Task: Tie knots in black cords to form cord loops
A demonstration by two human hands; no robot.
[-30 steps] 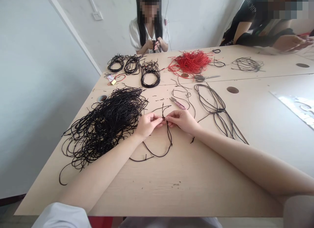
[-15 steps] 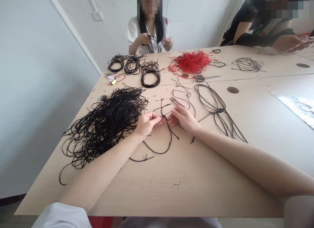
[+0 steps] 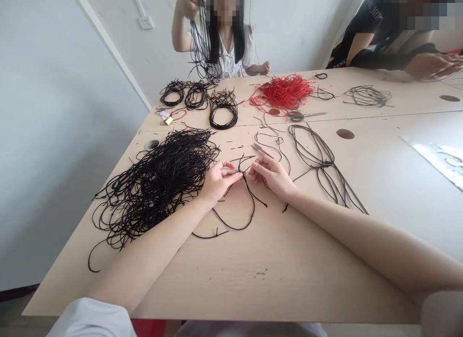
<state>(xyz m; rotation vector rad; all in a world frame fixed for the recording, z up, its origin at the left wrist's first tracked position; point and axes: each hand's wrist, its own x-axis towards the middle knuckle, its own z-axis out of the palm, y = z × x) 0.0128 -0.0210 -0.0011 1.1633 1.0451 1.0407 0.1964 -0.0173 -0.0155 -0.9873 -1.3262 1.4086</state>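
A thin black cord (image 3: 253, 209) crosses itself between my hands, with short ends sticking up and a loop hanging toward me on the table. My left hand (image 3: 222, 181) pinches the cord at the crossing between thumb and fingers. Just to the right, my right hand (image 3: 271, 175) has its thumb and fingertips pressed together on a strand of the cord. A large tangled pile of black cords (image 3: 162, 177) lies beside my left forearm. Small snips (image 3: 262, 150) lie just beyond my right hand.
The pale wooden table (image 3: 246, 279) bears a tied black bundle (image 3: 325, 164), a red cord heap (image 3: 285, 91), scissors (image 3: 297, 116), coiled black cords (image 3: 223, 116) and round holes (image 3: 345, 133). Across it, a person (image 3: 231, 47) raises black cords; another person (image 3: 365, 37) sits at the right.
My left fingers have shifted on the crossing, and the short cord ends above it have changed shape. The person opposite has lifted the black cords up to the left.
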